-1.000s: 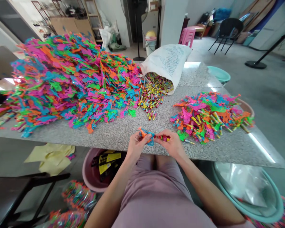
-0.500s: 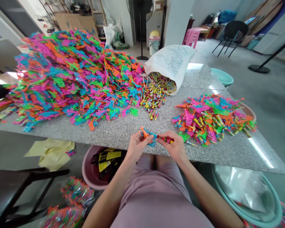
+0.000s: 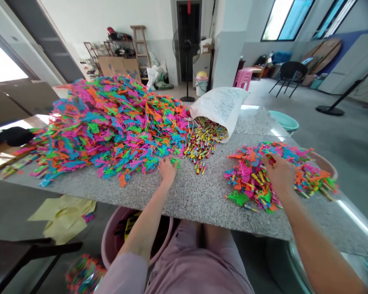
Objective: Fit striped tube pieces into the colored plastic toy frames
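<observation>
Left hand [image 3: 168, 169], head view: fingers loosely parted at the near edge of a heap of pistol-shaped plastic pieces [image 3: 110, 126], which rises to its left; cannot tell whether it grips one.
Right hand [image 3: 280, 173]: fingers curled, red tubes [image 3: 272, 161] pinched at the tips, over a smaller mixed pile [image 3: 247, 171].
Printed sack [image 3: 222, 106]: beyond and between the hands, spilling yellow-and-red tubes [image 3: 202, 139].

A wooden ladder [image 3: 141, 45] stands left of a fan [image 3: 187, 43]; a white bucket [image 3: 201, 87] sits right. Pink stools [image 3: 243, 78] stand stacked; a black chair [image 3: 292, 72] stands farther right.
</observation>
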Available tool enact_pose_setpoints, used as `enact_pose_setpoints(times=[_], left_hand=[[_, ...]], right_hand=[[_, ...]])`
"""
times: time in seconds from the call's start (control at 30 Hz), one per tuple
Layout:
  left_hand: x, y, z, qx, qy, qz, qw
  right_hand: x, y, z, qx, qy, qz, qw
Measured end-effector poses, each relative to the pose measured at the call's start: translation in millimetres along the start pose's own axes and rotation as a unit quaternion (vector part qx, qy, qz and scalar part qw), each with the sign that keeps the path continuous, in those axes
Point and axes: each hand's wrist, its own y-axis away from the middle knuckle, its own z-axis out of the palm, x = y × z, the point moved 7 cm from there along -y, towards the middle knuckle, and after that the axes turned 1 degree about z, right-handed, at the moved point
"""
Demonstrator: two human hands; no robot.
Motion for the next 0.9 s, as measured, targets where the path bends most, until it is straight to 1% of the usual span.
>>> enact_pose_setpoints(times=[0.07, 0.1, 0.13, 0.17, 0.2, 0.23, 0.27, 0.3, 0.33, 0.37, 0.4, 0.43, 0.5, 0.57, 0.6, 0.63, 0.67, 0.73, 0.77, 0.8, 0.83, 0.9], left_hand=[[-7.3, -19.3, 1.7, 0.007, -0.025, -0.011, 1.0], [-9.2, -24.2, 4.4, -0.001, -0.028, -0.016, 0.999], [-10.3, -26.4, 7.2, -0.009, -0.033, -0.019, 0.999], [-11.3, -26.3, 9.7, -0.018, -0.041, -0.024, 0.999], [-12.4, -24.2, 11.9, -0.027, -0.05, -0.03, 0.998], [-13.8, -20.4, 13.4, -0.038, -0.057, -0.035, 0.997], [-15.5, -15.0, 14.0, -0.048, -0.063, -0.041, 0.996], [-17.7, -8.3, 13.7, -0.058, -0.068, -0.046, 0.995], [-20.3, -0.4, 12.5, -0.068, -0.07, -0.05, 0.994], [-23.2, 8.4, 10.6, -0.078, -0.07, -0.054, 0.993], [-26.4, 17.9, 8.1, -0.089, -0.068, -0.059, 0.992], [-29.6, 27.8, 5.5, -0.1, -0.066, -0.065, 0.991], [-34.7, 48.5, 0.5, -0.125, -0.054, -0.081, 0.987], [-36.8, 69.9, -2.0, -0.152, 0.005, -0.113, 0.982], [-35.6, 80.8, -1.7, -0.168, 0.052, -0.131, 0.976], [-32.5, 91.9, 0.1, -0.189, 0.12, -0.151, 0.963], [-27.1, 103.0, 2.9, -0.212, 0.203, -0.171, 0.941], [-11.4, 122.3, 6.5, -0.248, 0.365, -0.202, 0.874], [-2.9, 129.8, 6.4, -0.254, 0.437, -0.215, 0.836], [4.8, 135.4, 5.0, -0.254, 0.49, -0.225, 0.803], [10.9, 139.4, 2.5, -0.25, 0.518, -0.232, 0.784], [21.1, 144.9, -1.7, -0.25, 0.54, -0.241, 0.767]], right_hand=[[-3.4, -8.0, -1.0, 0.02, -0.018, -0.018, 0.999], [-9.0, -4.2, 1.0, 0.031, -0.052, -0.011, 0.998], [-16.1, 3.9, 7.0, 0.028, -0.107, 0.008, 0.994], [-24.6, 15.8, 18.0, 0.006, -0.178, 0.038, 0.983], [-35.1, 31.1, 34.0, -0.039, -0.259, 0.074, 0.962], [-48.8, 49.5, 54.4, -0.11, -0.341, 0.11, 0.927], [-65.2, 70.6, 75.3, -0.19, -0.406, 0.141, 0.883], [-83.4, 92.5, 93.9, -0.268, -0.45, 0.161, 0.836], [-100.5, 113.0, 108.6, -0.329, -0.476, 0.172, 0.797], [-115.4, 130.3, 119.8, -0.372, -0.489, 0.176, 0.769], [-127.7, 143.9, 128.5, -0.398, -0.495, 0.176, 0.752], [-137.4, 153.7, 135.6, -0.41, -0.497, 0.176, 0.745], [-150.4, 165.2, 147.0, -0.413, -0.495, 0.177, 0.744], [-158.8, 171.2, 155.1, -0.414, -0.49, 0.181, 0.746], [-162.0, 172.6, 156.8, -0.413, -0.489, 0.181, 0.747], [-164.6, 173.2, 156.4, -0.41, -0.491, 0.18, 0.747], [-166.7, 173.1, 153.8, -0.405, -0.497, 0.178, 0.747], [-169.1, 171.0, 142.5, -0.39, -0.517, 0.175, 0.742], [-169.1, 169.4, 135.0, -0.382, -0.53, 0.175, 0.737], [-168.3, 167.7, 127.1, -0.375, -0.543, 0.176, 0.73], [-166.7, 166.0, 119.5, -0.37, -0.552, 0.179, 0.725], [-161.8, 162.1, 106.0, -0.361, -0.555, 0.179, 0.728]])
